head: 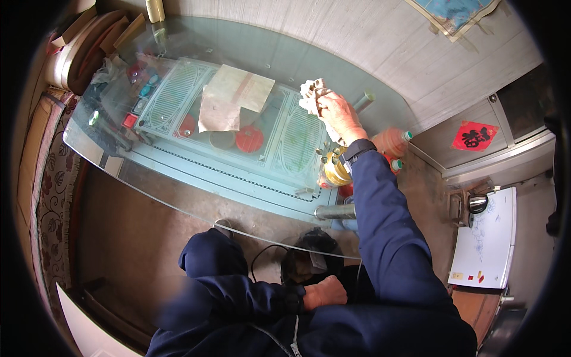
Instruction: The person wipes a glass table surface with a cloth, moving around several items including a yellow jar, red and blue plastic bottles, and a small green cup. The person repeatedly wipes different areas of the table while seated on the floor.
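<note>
My right hand [340, 115] is shut on a crumpled light cloth [311, 97], which lies against the top of a glass table [241, 38] near its far right side. Part of the cloth hangs below the hand. My left hand [326, 292] rests in front of my body, its fingers curled into a fist with nothing visible in it. On the table are a beige paper sheet or envelope [250, 87] and a pinkish paper [217, 115], side by side and partly overlapping.
Under the glass is a patterned shelf [171, 96] with red round lids [250, 139]. Beside my right forearm stand plastic bottles [388, 140] and a yellow-banded container [334, 168]. A black bag [316, 243] lies by my legs. Right, a kettle [478, 203] stands near a white refrigerator [486, 241].
</note>
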Tool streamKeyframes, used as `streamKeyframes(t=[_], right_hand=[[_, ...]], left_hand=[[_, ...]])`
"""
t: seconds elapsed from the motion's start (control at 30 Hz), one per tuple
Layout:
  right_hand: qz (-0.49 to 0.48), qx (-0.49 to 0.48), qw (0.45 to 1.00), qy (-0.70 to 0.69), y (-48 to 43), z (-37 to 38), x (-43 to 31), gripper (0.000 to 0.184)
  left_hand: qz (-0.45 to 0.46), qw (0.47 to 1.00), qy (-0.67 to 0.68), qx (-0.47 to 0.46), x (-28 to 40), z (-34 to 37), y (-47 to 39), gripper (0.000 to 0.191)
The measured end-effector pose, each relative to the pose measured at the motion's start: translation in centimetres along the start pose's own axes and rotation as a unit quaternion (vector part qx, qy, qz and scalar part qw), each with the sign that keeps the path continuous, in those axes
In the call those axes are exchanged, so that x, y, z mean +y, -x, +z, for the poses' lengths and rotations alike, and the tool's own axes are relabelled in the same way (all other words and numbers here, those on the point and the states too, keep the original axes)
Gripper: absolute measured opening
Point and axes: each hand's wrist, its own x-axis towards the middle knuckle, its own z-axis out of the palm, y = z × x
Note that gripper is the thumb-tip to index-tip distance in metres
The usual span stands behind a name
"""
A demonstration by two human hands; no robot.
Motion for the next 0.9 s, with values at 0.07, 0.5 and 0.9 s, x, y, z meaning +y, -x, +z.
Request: streamKeyframes(t=[0.07,0.5,0.9], right_hand=[[0.015,0.001,1.000,0.004,-0.3,0.3,0.8,0.019],[0.092,-0.005,0.995,0.026,-2.7,0.7,7.5,0.019],[0.226,-0.005,0.974,0.028,-2.2,-2.4,12.1,0.028]], left_hand=[[0.002,1.000,-0.003,0.012,-0.1,-0.4,0.3,0.022],[-0.012,0.999,0.026,0.014,-2.1,-0.3,0.0,0.023],[-0.041,0.998,0.053,0.001,-3.5,-0.1,0.1,0.028]])
